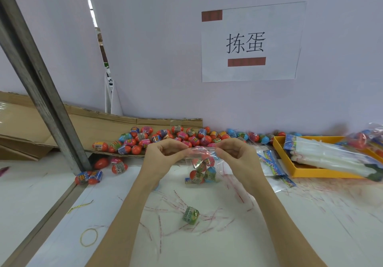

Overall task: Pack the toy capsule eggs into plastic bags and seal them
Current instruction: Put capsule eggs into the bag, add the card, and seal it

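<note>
Open tabletop [310, 225] near right; egg pile [165, 137] behind, metal post [41, 84] left.

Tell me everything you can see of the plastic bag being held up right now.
The plastic bag is clear, thin and crinkled, hanging upright above the white table. Several toy capsule eggs, orange, pink and blue-green with printed wrappers, fill its lower part. The left hand and right hand pinch its top edge from either side; the mouth looks folded over.

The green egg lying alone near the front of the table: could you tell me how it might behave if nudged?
The green egg looks rounded, so it would probably roll. It seems small and plastic, likely light. Its glossy wrapper may be slippery.
</note>
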`<state>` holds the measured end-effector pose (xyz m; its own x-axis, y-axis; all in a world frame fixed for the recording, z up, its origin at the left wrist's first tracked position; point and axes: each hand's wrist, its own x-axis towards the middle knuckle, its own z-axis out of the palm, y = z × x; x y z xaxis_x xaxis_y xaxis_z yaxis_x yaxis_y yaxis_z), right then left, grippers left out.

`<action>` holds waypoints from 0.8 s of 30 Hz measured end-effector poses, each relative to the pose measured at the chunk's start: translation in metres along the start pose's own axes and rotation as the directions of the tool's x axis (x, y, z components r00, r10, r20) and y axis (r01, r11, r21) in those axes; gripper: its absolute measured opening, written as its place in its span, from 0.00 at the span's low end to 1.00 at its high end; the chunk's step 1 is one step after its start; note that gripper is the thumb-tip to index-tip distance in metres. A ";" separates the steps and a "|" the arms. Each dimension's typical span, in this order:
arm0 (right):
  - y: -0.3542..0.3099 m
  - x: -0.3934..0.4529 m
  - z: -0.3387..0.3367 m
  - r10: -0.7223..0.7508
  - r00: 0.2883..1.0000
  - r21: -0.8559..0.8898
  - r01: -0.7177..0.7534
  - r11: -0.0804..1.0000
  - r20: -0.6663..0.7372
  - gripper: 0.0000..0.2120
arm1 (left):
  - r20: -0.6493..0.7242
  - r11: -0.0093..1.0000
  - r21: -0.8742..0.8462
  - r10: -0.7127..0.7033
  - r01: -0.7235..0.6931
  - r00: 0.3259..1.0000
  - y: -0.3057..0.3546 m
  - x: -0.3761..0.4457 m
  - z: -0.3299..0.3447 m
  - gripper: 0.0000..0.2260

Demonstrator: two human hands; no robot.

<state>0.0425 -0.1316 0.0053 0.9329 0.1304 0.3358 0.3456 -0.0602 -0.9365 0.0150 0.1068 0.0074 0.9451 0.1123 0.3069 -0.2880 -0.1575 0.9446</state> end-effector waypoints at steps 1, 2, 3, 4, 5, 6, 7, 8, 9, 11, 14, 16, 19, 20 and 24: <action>-0.001 0.000 0.001 -0.027 1.000 -0.002 0.027 1.000 -0.015 0.08 | 0.006 1.000 -0.007 0.005 -0.005 1.000 0.001 0.000 0.001 0.07; -0.002 0.000 0.002 -0.055 0.998 -0.010 0.055 0.998 -0.027 0.08 | 0.012 1.000 -0.013 0.011 -0.011 1.000 0.002 0.000 0.001 0.08; -0.003 0.000 0.003 -0.077 0.996 -0.021 0.076 0.997 -0.035 0.08 | 0.023 1.000 -0.020 0.016 -0.016 1.000 0.003 -0.001 0.000 0.09; -0.003 -0.001 0.004 -0.087 0.996 -0.027 0.086 0.996 -0.036 0.07 | 0.041 1.000 -0.028 0.015 -0.014 0.999 0.004 -0.001 0.000 0.11; -0.004 -0.002 0.005 -0.089 0.996 -0.021 0.088 0.996 -0.029 0.07 | 0.068 0.999 -0.033 0.011 -0.009 0.998 0.005 -0.002 -0.001 0.12; -0.005 -0.002 0.005 -0.086 0.996 -0.003 0.086 0.996 -0.016 0.07 | 0.103 1.000 -0.021 0.011 -0.009 0.995 0.005 -0.002 0.000 0.13; -0.007 -0.003 0.006 -0.084 0.996 0.021 0.084 0.996 0.002 0.08 | 0.133 0.999 0.021 0.021 -0.024 0.991 0.006 -0.003 0.001 0.13; -0.009 -0.003 0.007 -0.084 0.996 0.043 0.082 0.996 0.025 0.08 | 0.152 0.995 0.086 0.039 -0.052 0.988 0.007 -0.003 0.002 0.14; -0.012 -0.004 0.009 -0.087 0.995 0.064 0.084 0.994 0.051 0.09 | 0.165 0.986 0.145 0.054 -0.079 0.985 0.009 -0.004 0.006 0.13; -0.015 -0.005 0.015 -0.106 0.990 0.102 0.096 0.990 0.094 0.10 | 0.169 0.981 0.174 0.055 -0.085 0.984 0.015 -0.005 0.014 0.10; -0.017 -0.006 0.020 -0.087 0.994 0.144 0.078 0.986 0.060 0.10 | 0.039 0.991 0.131 0.031 -0.036 0.999 0.017 -0.004 0.024 0.05; -0.016 -0.005 0.016 -0.026 0.999 0.131 0.023 0.991 0.024 0.10 | -0.092 0.999 -0.018 -0.034 0.032 0.995 0.016 -0.003 0.024 0.03; -0.012 -0.004 0.009 0.040 0.997 0.024 -0.042 0.999 0.062 0.08 | -0.177 0.977 -0.192 -0.130 0.095 0.975 0.016 -0.002 0.021 0.03; -0.011 -0.004 0.009 0.062 0.996 0.024 -0.064 0.998 0.063 0.06 | -0.181 0.973 -0.207 -0.143 0.104 0.973 0.016 -0.002 0.020 0.03; -0.011 -0.005 0.011 0.184 0.981 0.202 -0.191 0.961 0.054 0.07 | -0.151 0.959 -0.247 -0.178 0.138 0.972 0.017 -0.001 0.020 0.05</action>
<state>0.0326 -0.1211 0.0132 0.9737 0.1699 0.1520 0.1333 0.1168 -0.9842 0.0122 0.0841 0.0209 0.9470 0.2854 0.1476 -0.1844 0.1066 0.9771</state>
